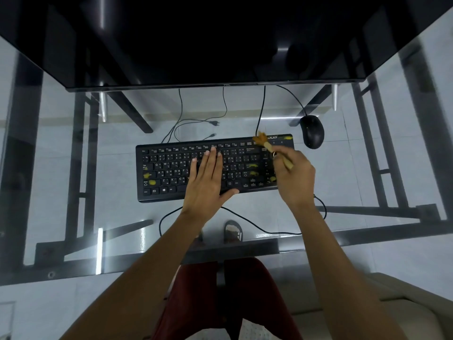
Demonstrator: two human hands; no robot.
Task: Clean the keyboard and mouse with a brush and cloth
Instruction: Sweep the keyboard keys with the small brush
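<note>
A black keyboard (171,168) with yellow smudges lies on the glass desk. My left hand (208,179) rests flat on its middle keys, fingers spread. My right hand (295,177) grips a small wooden brush (266,143) over the keyboard's right end; its tan bristles touch the top right corner near the logo. A black wired mouse (311,131) sits on the glass just beyond the keyboard's right end. No cloth is in view.
A large dark monitor (220,40) hangs over the far side of the glass desk (73,192). Cables (245,217) run behind and in front of the keyboard. The black desk frame, floor, my legs and a sandal show through the glass.
</note>
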